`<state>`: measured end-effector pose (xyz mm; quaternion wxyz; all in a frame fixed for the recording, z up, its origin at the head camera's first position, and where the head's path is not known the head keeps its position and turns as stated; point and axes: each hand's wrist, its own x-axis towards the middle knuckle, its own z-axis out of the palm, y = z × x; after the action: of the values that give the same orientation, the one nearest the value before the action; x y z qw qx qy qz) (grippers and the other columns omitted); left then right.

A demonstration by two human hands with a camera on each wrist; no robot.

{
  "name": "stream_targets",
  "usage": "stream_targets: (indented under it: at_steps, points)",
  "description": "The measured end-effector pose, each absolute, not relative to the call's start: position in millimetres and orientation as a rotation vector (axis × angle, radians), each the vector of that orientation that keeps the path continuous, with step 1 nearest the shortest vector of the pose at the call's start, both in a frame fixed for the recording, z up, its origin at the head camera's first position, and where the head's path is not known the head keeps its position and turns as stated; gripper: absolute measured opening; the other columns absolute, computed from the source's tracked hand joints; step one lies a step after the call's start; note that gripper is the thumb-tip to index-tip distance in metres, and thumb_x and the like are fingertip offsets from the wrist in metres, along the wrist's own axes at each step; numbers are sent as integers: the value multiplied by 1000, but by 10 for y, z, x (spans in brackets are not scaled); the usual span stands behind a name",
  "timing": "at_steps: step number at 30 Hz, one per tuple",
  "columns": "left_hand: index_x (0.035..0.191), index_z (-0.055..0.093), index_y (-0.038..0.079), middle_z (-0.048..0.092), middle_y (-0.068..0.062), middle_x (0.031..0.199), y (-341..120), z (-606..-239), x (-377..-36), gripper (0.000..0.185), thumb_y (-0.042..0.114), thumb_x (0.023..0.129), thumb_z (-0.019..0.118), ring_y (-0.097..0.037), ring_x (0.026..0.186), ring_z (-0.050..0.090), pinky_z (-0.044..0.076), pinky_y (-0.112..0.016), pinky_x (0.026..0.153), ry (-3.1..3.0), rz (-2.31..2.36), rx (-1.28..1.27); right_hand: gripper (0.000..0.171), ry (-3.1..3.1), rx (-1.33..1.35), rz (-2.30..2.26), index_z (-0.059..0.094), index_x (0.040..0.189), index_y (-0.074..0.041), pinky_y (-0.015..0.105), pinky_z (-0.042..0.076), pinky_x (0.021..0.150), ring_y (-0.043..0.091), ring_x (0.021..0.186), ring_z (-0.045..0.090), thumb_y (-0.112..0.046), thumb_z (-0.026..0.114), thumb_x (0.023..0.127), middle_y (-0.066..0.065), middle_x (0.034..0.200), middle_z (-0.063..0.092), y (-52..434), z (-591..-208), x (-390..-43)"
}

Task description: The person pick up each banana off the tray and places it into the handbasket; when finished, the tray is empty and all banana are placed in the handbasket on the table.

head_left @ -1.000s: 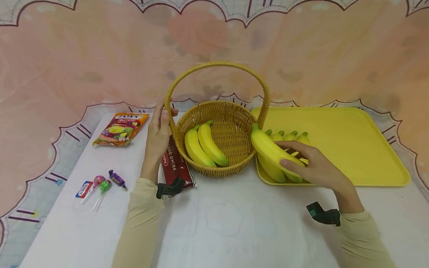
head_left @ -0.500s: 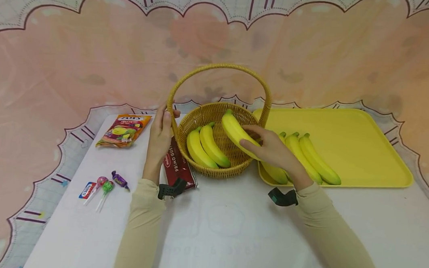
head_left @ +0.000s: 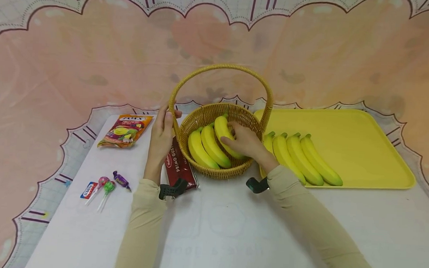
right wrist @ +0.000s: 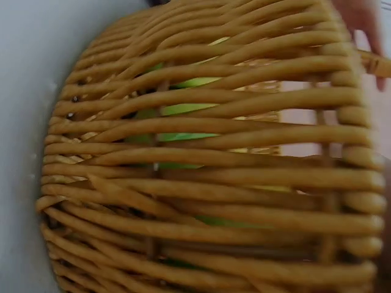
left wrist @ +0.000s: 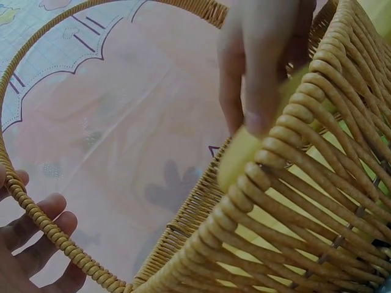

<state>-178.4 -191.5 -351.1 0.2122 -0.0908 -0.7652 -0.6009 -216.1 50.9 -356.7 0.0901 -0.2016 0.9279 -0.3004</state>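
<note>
A wicker basket with a tall arched handle stands mid-table. My left hand holds the left side of that handle, its fingertips showing behind the wicker in the left wrist view. Over the basket's right part, my right hand grips a yellow banana between thumb and fingers, low inside the rim. Two more bananas lie in the basket to its left. In the right wrist view the basket's woven wall fills most of the picture and hides the held banana's lower part.
A yellow tray on the right bears several bananas in a row. A dark red packet lies partly under the basket's left side. Further left are an orange candy bag, two lollipops and small wrapped sweets.
My right hand has carried a banana leftward from the tray and lowered it into the basket beside the other two. My left hand stays at the handle.
</note>
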Motion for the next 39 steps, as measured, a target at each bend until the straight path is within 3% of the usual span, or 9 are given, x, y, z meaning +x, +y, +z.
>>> stream_targets:
  at_steps: [5,11,15,20,28,33,39]
  points:
    - [140,42,14,55,-20,117,-1896,-3432,-1739,39,24,104,31,-25,115,51,38,-31,92,-2142,-1696,-233,67,2762,-584,-760,28,147,-6,47,37,105,34,129,45,-40,53,94,16,142,46,428,-3649,-2215]
    - [140,39,4,52,-26,117,-1821,-3259,-1611,40,17,104,30,-33,116,48,37,-32,92,-2155,-1718,-226,69,2752,-601,-685,24,149,-6,46,30,111,34,136,36,-38,52,95,15,151,34,406,-3690,-2215]
    - [140,38,0,51,-29,118,-1809,-3233,-1598,40,15,104,29,-34,116,48,37,-31,93,-2155,-1700,-236,66,2795,-638,-667,26,149,-8,50,35,106,33,134,40,-37,52,95,14,150,37,461,-3666,-2164]
    - [140,38,-1,52,-29,118,-1815,-3236,-1607,40,14,104,30,-34,115,49,37,-33,93,-2146,-1705,-237,55,2853,-794,-778,38,143,-8,45,42,99,27,122,52,-31,52,95,10,138,50,640,-3633,-2058]
    - [140,39,3,53,-28,118,-1793,-3242,-1601,40,16,104,30,-27,109,50,39,-35,89,-2163,-1697,-210,36,2953,-944,-1036,52,130,-11,48,38,101,27,122,46,-23,54,96,9,131,48,1254,-3666,-1776]
    - [140,40,2,52,-30,117,-1794,-3241,-1595,39,15,104,30,-31,111,50,39,-35,89,-2140,-1688,-227,39,2999,-771,-1074,50,131,-8,55,33,102,34,126,40,-25,52,97,14,134,44,1771,-3715,-1726]
    - [139,40,2,52,-29,117,-1790,-3262,-1607,39,15,104,30,-35,113,50,38,-34,90,-2130,-1689,-227,46,3014,-535,-1030,42,136,0,57,34,97,39,119,41,-23,51,98,23,131,44,2393,-3851,-1689]
